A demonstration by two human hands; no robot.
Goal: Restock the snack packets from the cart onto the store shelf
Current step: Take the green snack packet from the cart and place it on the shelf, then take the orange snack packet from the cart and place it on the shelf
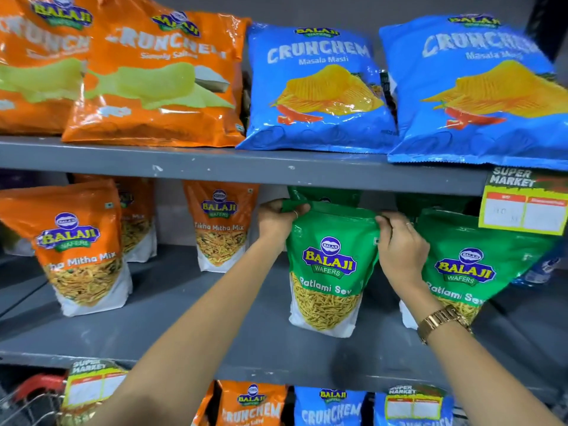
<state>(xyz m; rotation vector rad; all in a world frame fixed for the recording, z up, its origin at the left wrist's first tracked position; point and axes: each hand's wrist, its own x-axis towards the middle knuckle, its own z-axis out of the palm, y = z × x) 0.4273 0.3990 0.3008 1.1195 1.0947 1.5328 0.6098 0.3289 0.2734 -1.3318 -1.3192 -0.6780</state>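
A green Ratlami Sev packet stands upright on the grey middle shelf. My left hand pinches its top left corner. My right hand, with a gold watch on the wrist, grips its top right corner. A second green Ratlami Sev packet stands just to the right, partly behind my right hand. Another green packet shows behind, mostly hidden under the upper shelf. The cart shows as wire mesh with a red handle at the bottom left.
Orange Tikha Mitha Mix packets stand on the left of the middle shelf. Orange and blue Crunchem bags fill the upper shelf. More Crunchem bags sit below. A price tag hangs at the right.
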